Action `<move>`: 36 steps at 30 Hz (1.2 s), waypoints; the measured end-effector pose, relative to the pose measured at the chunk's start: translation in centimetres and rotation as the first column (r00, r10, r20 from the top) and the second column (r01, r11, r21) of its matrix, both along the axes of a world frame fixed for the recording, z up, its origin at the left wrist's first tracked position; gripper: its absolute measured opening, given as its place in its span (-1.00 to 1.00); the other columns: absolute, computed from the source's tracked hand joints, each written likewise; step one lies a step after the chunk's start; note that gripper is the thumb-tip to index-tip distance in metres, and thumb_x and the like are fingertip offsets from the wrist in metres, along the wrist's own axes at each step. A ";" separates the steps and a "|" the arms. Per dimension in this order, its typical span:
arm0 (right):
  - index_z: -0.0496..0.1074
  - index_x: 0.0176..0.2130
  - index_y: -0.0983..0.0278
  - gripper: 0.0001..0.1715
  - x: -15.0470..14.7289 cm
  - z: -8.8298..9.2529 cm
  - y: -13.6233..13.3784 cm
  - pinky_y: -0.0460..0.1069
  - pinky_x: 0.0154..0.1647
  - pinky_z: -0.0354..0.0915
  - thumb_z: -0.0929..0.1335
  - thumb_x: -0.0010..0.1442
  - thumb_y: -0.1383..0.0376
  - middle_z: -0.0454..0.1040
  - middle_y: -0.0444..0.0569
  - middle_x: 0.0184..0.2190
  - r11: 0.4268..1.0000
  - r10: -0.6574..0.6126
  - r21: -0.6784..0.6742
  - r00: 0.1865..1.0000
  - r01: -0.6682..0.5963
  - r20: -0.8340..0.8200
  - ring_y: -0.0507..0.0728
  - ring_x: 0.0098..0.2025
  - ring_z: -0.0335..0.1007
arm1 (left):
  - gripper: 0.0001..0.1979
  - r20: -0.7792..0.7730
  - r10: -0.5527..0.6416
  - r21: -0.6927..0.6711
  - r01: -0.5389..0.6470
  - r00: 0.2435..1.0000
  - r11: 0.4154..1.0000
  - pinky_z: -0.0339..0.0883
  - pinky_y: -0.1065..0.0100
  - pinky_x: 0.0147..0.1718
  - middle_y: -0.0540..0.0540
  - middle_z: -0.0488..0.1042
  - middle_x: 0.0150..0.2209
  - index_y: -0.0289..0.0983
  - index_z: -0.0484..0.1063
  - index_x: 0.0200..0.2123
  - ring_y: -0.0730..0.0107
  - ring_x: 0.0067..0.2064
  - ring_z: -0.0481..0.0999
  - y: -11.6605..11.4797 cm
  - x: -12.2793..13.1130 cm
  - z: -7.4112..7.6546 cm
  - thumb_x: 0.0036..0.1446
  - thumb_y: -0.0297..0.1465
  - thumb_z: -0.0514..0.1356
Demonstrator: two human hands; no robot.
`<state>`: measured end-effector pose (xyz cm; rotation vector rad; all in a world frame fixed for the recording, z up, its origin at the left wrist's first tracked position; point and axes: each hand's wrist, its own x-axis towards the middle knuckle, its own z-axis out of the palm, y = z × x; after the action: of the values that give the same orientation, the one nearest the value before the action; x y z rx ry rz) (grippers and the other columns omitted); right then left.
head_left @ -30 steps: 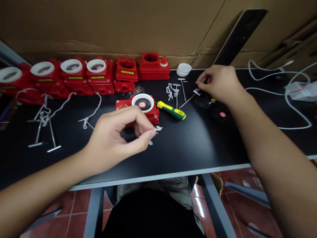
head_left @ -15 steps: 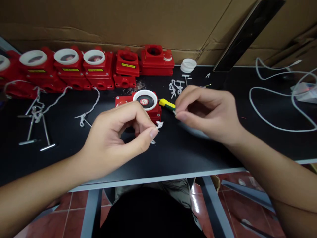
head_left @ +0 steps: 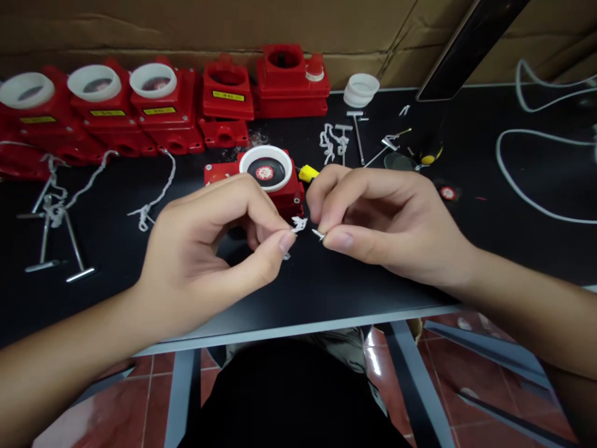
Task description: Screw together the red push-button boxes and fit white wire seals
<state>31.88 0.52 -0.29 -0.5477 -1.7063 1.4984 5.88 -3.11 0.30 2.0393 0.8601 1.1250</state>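
My left hand [head_left: 219, 239] pinches the end of a white cord [head_left: 299, 223] between thumb and forefinger; a frayed tuft sticks out past the fingertips. Just to its right, my right hand [head_left: 392, 218] is closed on a small metal screw [head_left: 318, 234], its pointed tip facing the cord. A narrow gap separates screw and cord. Behind the hands sits a red housing [head_left: 295, 202] with a white ring [head_left: 243, 167] around a dark disc, partly covered by my left hand. The yellow handle [head_left: 308, 173] of a screwdriver shows between the housing and my right hand.
A row of red housings [head_left: 161, 118] with white rings lines the back left. T-shaped metal bars [head_left: 77, 249] on cords lie at left. At back right are a white ring [head_left: 361, 90], more T-bars [head_left: 358, 140], a yellow-and-black tool [head_left: 431, 154] and a white cable [head_left: 517, 196].
My right hand has moved left and slightly down, bringing the screw close to the cord in my left hand. The camera view has shifted a little, showing more at the right.
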 end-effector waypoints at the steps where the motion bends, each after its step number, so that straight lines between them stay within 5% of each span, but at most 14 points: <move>1: 0.72 -0.21 0.24 -0.87 -0.1 0.1 -0.1 -0.05 -0.21 0.50 0.65 0.41 0.32 0.66 -0.05 -0.18 1.000 0.005 -0.013 1.000 -0.005 0.004 0.01 -0.22 0.52 | -0.84 -0.013 0.010 0.014 -0.010 1.000 1.000 0.47 0.28 -0.28 0.03 0.65 -0.29 -0.22 0.59 -0.20 0.42 -0.26 0.61 0.0 0.0 0.0 0.47 -0.48 0.46; 19: 0.68 -0.32 0.20 -0.64 -0.1 0.2 -0.3 -0.01 -0.15 0.64 0.78 0.21 0.14 0.77 -0.03 -0.16 0.996 -0.018 -0.090 1.000 0.020 0.022 0.10 -0.17 0.69 | -0.84 -0.027 0.002 0.059 0.000 1.000 0.998 0.43 0.19 -0.34 0.02 0.64 -0.31 -0.14 0.63 -0.19 0.33 -0.30 0.57 0.1 0.3 -0.2 0.38 -0.46 0.53; 28: 0.69 -0.32 0.22 -0.64 0.0 0.2 -0.3 -0.04 -0.19 0.60 0.80 0.17 0.19 0.76 -0.02 -0.19 0.996 -0.004 -0.089 1.000 0.004 0.000 0.08 -0.20 0.69 | -0.73 0.076 -0.045 -0.117 0.053 0.996 0.992 0.62 0.29 -0.22 0.05 0.65 -0.23 -0.22 0.57 0.01 0.39 -0.21 0.68 -0.3 0.6 0.0 0.36 -0.52 0.53; 36: 0.72 -0.27 0.21 -0.71 -0.1 -0.1 -0.5 -0.05 -0.31 0.51 0.79 0.18 0.29 0.78 -0.05 -0.15 0.995 0.026 -0.095 1.000 -0.028 -0.015 0.02 -0.31 0.60 | -0.81 0.057 -0.012 -0.134 0.020 0.998 0.991 0.55 0.32 -0.32 0.00 0.71 -0.30 -0.21 0.68 -0.16 0.37 -0.30 0.64 -0.3 0.8 -0.4 0.36 -0.40 0.61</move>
<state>31.76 0.04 -0.34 -0.5642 -1.6443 1.6053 6.63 -3.42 -0.08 1.8928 0.8660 1.0809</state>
